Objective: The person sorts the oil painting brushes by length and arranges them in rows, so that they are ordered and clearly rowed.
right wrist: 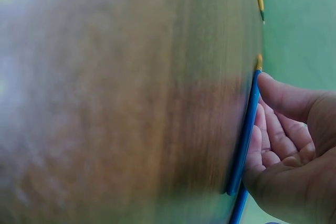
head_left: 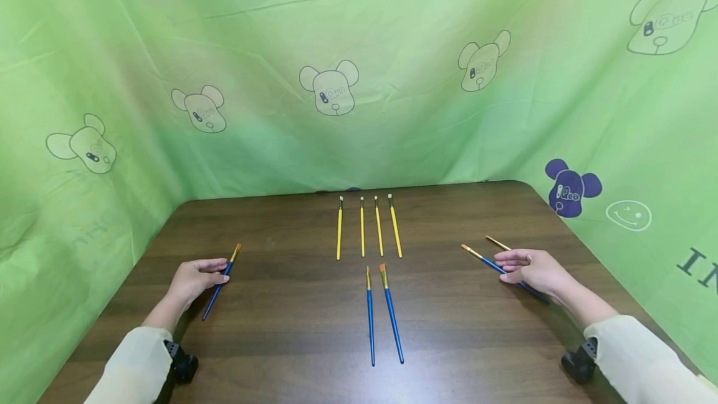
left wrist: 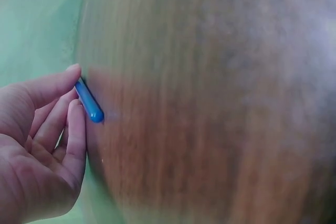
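Observation:
My left hand (head_left: 196, 279), at the table's left, pinches a blue-handled paintbrush (head_left: 212, 302) between thumb and fingers, bristles pointing away from me. In the left wrist view the rounded end of its blue handle (left wrist: 93, 107) sticks out past the thumb. On the right side, my right hand (head_left: 535, 270) holds another blue-handled paintbrush (head_left: 489, 262), its thumb against the handle (right wrist: 247, 129). A second brush tip (head_left: 496, 242) shows behind those fingers; the hand hides most of that brush. Its blue handle (right wrist: 239, 207) appears in the right wrist view; whether the hand touches it I cannot tell.
Two blue paintbrushes (head_left: 371, 329) (head_left: 394, 326) lie side by side at the table's middle. Beyond them several yellow-handled brushes (head_left: 339, 235) form a row near the far edge. Green printed cloth (head_left: 269, 154) hangs around the wooden table (head_left: 291, 341).

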`<state>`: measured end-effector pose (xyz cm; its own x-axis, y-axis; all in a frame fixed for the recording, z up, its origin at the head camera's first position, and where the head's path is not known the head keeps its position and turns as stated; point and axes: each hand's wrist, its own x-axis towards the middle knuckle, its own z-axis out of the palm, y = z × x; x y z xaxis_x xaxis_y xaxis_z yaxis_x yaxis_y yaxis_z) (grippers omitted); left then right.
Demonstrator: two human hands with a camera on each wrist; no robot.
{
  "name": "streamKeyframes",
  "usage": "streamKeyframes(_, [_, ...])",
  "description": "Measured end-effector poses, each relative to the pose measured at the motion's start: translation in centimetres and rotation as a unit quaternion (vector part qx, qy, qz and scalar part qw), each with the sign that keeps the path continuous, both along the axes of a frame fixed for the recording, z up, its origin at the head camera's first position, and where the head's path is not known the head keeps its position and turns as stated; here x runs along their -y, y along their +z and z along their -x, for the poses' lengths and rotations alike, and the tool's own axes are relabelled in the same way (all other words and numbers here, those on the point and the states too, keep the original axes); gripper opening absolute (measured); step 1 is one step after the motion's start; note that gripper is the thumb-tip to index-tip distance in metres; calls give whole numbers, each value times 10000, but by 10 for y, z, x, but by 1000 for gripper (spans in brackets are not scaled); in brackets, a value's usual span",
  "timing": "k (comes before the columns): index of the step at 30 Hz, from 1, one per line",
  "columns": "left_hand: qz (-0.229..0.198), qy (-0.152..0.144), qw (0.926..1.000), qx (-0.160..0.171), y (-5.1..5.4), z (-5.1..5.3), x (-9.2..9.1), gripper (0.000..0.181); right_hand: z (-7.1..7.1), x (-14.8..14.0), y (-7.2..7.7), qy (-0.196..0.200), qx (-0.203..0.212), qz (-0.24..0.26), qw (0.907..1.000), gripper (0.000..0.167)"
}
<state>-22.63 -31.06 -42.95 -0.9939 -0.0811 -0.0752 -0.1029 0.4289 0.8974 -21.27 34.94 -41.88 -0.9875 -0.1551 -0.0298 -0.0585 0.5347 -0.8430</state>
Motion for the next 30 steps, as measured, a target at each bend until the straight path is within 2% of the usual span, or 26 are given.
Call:
streamKeyframes(8, [-461,190,9987,94,0,3,0,49,0,2,-2,-180,-57,-20,9998,49])
streamKeyframes(13, [-320,283,9989,215,0,2,1,49,1,1,-5,-233,-57,-24,9997,49])
streamKeyframes(30, [-374,457,9980,242,-1,0,-1,48,2,2,-3,-254,-75,-38,9996,45])
